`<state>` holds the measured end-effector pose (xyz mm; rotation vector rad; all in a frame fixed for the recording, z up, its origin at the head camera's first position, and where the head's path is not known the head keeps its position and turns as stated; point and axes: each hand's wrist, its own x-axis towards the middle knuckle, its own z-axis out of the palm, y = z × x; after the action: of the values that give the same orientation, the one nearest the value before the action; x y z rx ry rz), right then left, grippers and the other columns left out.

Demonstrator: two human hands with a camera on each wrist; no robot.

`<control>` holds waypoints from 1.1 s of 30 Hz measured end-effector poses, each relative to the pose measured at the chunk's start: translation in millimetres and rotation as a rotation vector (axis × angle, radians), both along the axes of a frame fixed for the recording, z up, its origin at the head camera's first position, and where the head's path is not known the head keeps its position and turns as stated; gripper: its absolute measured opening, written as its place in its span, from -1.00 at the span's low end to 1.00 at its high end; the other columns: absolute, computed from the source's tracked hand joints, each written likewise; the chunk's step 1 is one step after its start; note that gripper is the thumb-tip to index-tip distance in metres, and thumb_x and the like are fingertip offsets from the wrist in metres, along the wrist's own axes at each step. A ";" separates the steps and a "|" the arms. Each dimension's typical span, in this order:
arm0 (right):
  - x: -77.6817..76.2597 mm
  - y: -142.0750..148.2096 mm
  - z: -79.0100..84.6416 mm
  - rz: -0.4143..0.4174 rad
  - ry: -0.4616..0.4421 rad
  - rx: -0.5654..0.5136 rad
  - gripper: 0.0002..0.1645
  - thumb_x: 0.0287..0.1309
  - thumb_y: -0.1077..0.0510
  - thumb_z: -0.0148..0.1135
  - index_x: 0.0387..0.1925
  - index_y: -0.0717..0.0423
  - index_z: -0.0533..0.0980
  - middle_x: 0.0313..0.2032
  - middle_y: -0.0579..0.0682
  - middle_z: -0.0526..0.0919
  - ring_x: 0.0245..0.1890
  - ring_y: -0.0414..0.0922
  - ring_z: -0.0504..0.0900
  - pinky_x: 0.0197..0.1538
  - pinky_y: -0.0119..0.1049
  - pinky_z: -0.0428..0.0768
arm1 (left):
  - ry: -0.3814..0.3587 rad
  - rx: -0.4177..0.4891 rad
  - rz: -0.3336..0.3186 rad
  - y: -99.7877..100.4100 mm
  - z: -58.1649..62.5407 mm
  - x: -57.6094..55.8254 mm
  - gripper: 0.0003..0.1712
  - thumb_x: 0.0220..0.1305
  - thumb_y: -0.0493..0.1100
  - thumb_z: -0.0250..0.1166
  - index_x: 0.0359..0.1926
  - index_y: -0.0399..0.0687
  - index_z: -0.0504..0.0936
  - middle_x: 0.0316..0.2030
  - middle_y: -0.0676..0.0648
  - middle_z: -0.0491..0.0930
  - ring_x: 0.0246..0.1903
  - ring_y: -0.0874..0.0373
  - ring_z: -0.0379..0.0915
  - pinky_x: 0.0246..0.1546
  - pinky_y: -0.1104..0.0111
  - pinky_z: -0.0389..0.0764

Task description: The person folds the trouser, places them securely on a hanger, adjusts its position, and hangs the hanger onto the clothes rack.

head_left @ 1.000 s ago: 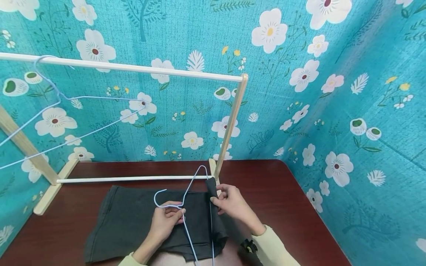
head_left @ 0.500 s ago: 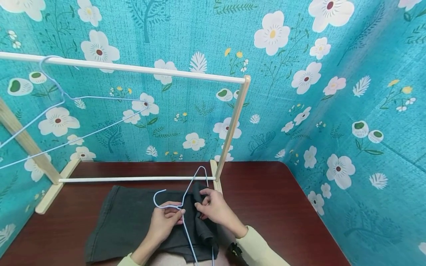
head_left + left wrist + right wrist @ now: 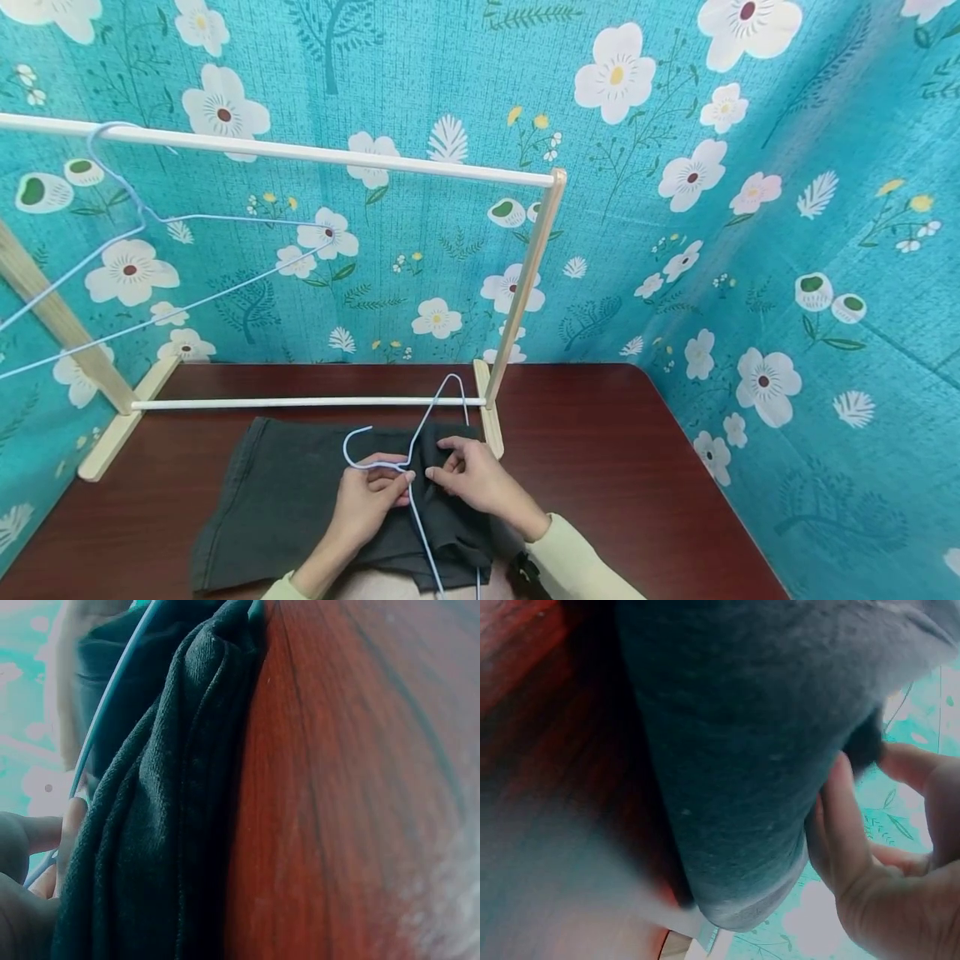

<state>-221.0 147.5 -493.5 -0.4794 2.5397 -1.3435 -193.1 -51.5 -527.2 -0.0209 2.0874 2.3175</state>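
Folded dark grey trousers [image 3: 300, 492] lie on the table, with one end draped over the bar of a pale blue wire hanger [image 3: 423, 533]. My left hand [image 3: 367, 500] pinches the hanger's neck between thumb and fingers, its hook pointing left. Across from it, my right hand [image 3: 480, 479] pinches the trousers' folded-over end beside the hanger. The right wrist view shows that hand [image 3: 900, 900] with thumb and fingers at the edge of the dark cloth [image 3: 720, 765]. Several cloth layers [image 3: 142, 810] hang close to the left hand in the left wrist view.
A wooden rack with a white top rail [image 3: 337, 157] stands behind the trousers. A second blue hanger [image 3: 225, 218] hangs from it at left. The rack's lower white bar [image 3: 300, 403] runs just behind the cloth. Dark red tabletop [image 3: 615, 467] extends to the right.
My right hand has moved left, drawing the trousers' end across the hanger toward the left hand. The left hand keeps its hold on the hanger's neck.
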 end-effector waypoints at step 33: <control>10.5 7.2 0.0 0.404 0.228 0.642 -0.11 0.19 -0.08 0.47 0.48 -0.02 0.33 0.45 -0.05 0.34 0.41 -0.11 0.32 0.33 -0.26 0.49 | -0.014 0.021 -0.004 -2.0 -1.1 -0.3 -0.73 0.20 -0.51 0.38 -0.05 -0.44 0.64 -0.41 -0.22 0.66 -0.52 0.19 0.65 -0.40 0.28 0.77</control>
<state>-210.5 154.7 -493.5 -0.9663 2.6509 -0.3196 -193.4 -53.6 -528.2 -0.0327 2.0547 2.3303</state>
